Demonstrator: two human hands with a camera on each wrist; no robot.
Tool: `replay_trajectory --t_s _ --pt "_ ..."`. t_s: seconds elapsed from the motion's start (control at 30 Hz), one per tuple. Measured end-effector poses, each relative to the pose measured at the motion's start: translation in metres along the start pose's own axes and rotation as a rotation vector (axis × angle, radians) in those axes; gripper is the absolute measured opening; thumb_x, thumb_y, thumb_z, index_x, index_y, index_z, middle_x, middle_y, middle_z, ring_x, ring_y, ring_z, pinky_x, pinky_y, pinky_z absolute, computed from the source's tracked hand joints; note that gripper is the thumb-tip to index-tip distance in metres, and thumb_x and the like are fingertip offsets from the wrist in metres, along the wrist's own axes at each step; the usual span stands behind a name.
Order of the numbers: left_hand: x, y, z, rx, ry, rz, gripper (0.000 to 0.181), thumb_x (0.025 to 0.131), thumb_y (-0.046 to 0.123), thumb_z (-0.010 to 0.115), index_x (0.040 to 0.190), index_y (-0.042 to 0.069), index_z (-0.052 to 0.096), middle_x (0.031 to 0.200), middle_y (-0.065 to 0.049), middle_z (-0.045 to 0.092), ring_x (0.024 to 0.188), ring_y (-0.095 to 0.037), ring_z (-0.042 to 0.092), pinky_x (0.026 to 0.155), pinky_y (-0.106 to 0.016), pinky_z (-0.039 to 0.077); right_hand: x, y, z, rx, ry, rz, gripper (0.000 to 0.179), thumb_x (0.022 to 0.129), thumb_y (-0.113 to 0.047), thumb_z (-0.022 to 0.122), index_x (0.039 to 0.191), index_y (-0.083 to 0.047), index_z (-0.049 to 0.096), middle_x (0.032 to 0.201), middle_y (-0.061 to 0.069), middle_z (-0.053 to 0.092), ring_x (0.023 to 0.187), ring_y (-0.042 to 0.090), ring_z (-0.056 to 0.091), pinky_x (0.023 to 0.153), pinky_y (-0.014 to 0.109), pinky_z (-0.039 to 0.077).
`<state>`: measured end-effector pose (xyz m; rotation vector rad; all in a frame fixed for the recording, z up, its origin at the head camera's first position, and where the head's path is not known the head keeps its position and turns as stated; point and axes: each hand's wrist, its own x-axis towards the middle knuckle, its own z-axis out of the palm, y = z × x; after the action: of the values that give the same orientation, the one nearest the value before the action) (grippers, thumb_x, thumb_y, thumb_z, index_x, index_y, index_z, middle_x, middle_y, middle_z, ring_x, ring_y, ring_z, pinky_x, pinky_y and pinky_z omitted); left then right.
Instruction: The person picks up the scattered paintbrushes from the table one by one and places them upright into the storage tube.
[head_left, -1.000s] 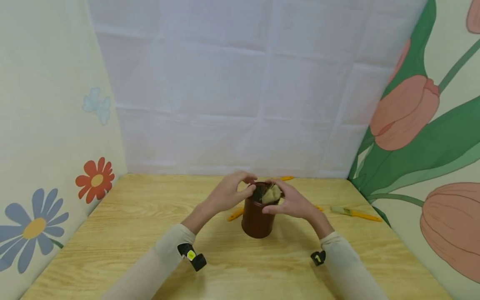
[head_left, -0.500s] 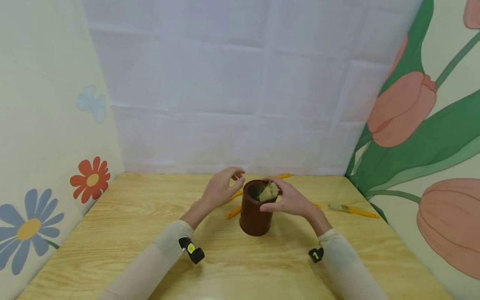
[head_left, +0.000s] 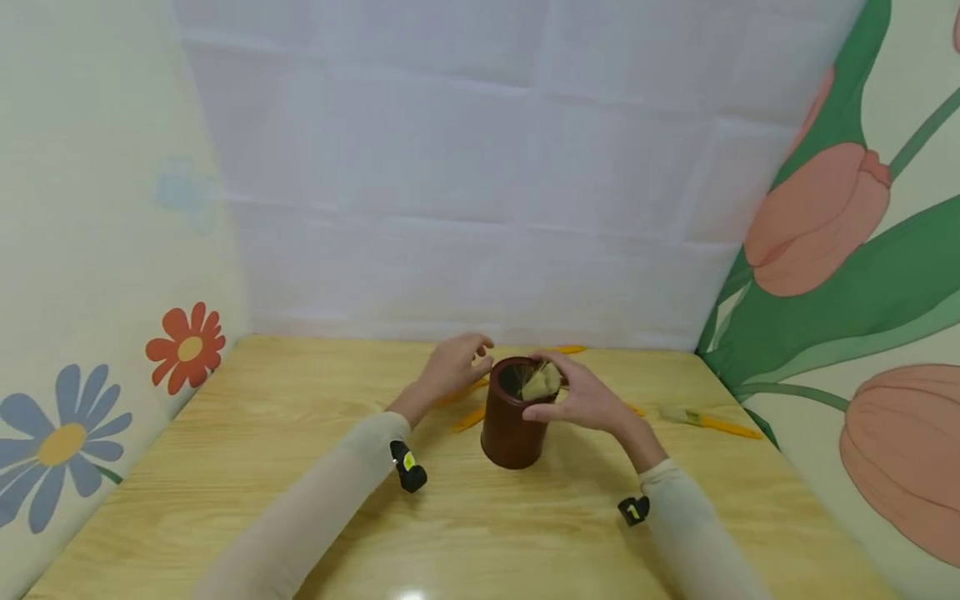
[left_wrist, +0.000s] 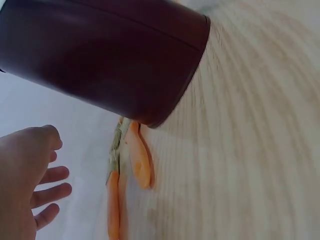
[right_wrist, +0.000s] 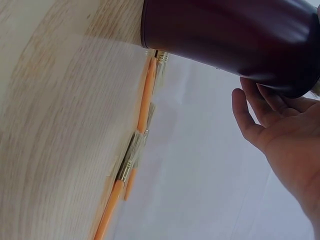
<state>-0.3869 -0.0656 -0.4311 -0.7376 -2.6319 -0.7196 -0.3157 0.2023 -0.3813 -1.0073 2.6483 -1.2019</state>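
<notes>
A dark reddish-brown cylindrical pot (head_left: pixel 512 437) stands upright on the wooden table. My right hand (head_left: pixel 588 400) grips it near the rim, thumb at the front and fingers around the far side. In the right wrist view the fingertips of that hand (right_wrist: pixel 292 130) lie against the pot's wall. A crumpled-looking tan piece with thin bristly strands (head_left: pixel 542 383) shows in the pot's mouth, close to the right hand; its lower part is hidden inside. Just left of the rim is my left hand (head_left: pixel 453 367), fingers loosely bent and holding nothing.
An orange-handled brush (head_left: pixel 723 427) lies on the table at the right. Beyond the pot are more orange handles (head_left: pixel 470 418), partly hidden by pot and hands. A white sheet (head_left: pixel 450 208) hangs at the table's back edge, with flower-printed panels on both sides.
My left hand has drawn back leftward from the pot's rim, uncovering its mouth. The right hand keeps its hold, and the pot has stayed nearly in place.
</notes>
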Motion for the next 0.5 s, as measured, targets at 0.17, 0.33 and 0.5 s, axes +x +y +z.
replay_trajectory --t_s 0.17,0.33,0.5 --pt "0.005 -0.006 0.013 0.077 -0.097 -0.058 0.042 0.100 0.033 0.068 0.132 0.007 0.064 0.119 -0.009 0.065 0.105 -0.026 0.064 0.089 -0.049 0.050 -0.002 0.002 -0.003 0.011 -0.010 -0.004 0.085 0.084 -0.044 0.085 0.153 -0.019 0.043 0.148 0.000 0.047 0.135 0.025 0.045 0.104 0.059 0.040" --pt "0.013 -0.009 0.019 0.176 -0.175 -0.129 0.052 0.096 0.045 0.071 0.132 0.008 0.065 0.125 -0.011 0.062 0.111 -0.030 0.061 0.096 -0.054 0.045 0.002 0.002 -0.003 0.011 -0.013 -0.012 0.086 0.084 -0.044 0.085 0.154 -0.016 0.043 0.147 0.000 0.048 0.132 0.023 0.048 0.103 0.056 0.042" --pt "0.018 -0.006 0.026 0.287 -0.237 -0.123 0.038 0.098 0.035 0.069 0.123 0.008 0.067 0.114 -0.011 0.062 0.104 -0.031 0.062 0.092 -0.056 0.047 0.003 0.003 -0.002 0.022 -0.015 -0.004 0.082 0.083 -0.041 0.087 0.151 -0.021 0.045 0.143 0.000 0.050 0.130 0.022 0.049 0.102 0.055 0.043"
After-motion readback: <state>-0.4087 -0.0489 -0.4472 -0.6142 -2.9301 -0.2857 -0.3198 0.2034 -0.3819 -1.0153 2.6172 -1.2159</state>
